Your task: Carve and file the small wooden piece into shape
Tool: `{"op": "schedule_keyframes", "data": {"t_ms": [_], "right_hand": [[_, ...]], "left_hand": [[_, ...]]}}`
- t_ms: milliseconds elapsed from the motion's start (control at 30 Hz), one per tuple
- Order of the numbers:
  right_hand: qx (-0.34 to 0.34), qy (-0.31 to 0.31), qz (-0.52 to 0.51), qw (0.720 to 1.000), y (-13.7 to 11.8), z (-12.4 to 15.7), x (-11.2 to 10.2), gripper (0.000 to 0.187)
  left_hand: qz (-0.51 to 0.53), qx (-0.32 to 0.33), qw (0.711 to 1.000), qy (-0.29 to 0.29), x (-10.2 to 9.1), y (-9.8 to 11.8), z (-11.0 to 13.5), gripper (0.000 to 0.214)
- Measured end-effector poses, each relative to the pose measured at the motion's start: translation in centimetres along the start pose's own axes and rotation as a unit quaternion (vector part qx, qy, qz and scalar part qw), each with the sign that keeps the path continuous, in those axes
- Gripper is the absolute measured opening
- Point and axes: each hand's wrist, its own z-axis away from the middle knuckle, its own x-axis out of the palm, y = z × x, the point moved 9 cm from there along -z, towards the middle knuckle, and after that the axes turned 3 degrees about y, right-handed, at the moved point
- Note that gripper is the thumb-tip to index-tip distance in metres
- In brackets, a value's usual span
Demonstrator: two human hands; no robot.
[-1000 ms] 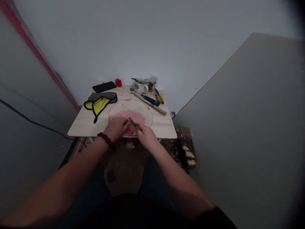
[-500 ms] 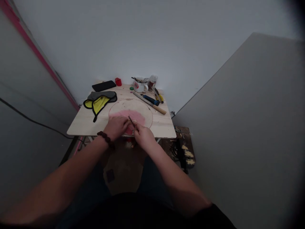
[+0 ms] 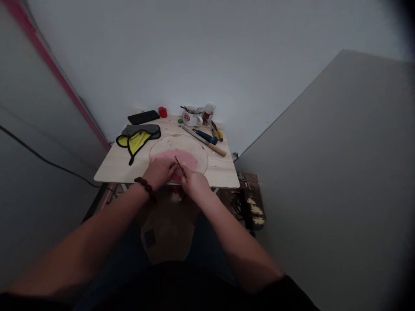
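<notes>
My right hand [image 3: 195,183] grips a thin dark file [image 3: 179,163], its bare end slanting up and to the left. Close beside it, my left hand [image 3: 161,172] has its fingers bent and pressed together at the front of a round board [image 3: 186,143]. A small piece seems to be in those fingers, but they hide most of it. Pink powder [image 3: 185,157] covers the nearer half of the board. A bracelet of dark beads [image 3: 143,183] is on my left wrist.
Behind the board lie a long wooden-handled blade [image 3: 216,149], a blue-black cutter [image 3: 206,137] and yellow-handled pliers [image 3: 219,134]. A white mug [image 3: 191,119] and clear jar [image 3: 208,113] stand near the wall. Left are a grey-yellow cloth [image 3: 138,140], black phone [image 3: 143,117] and red object [image 3: 162,112].
The view has shifted slightly. Both hands keep the same place at the board's front edge, and the file's angle differs only a little.
</notes>
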Motion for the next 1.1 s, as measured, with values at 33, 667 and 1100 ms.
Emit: {"op": "schedule_keyframes", "data": {"t_ms": [33, 667, 1100], "right_hand": [[-0.002, 0.001, 0.0, 1.0, -0.1, -0.2, -0.1, 0.06], [-0.01, -0.016, 0.064, 0.998, -0.2, 0.7, 0.7, 0.069], [-0.022, -0.026, 0.081, 0.996, -0.7, 0.6, 0.3, 0.067]], "left_hand": [[0.0, -0.001, 1.0, 0.0, 0.0, -0.1, 0.0, 0.044], [0.005, -0.014, 1.0, -0.001, -0.1, -0.3, -0.2, 0.044], [-0.006, -0.02, 1.0, -0.001, 0.1, -0.6, -0.2, 0.042]]}}
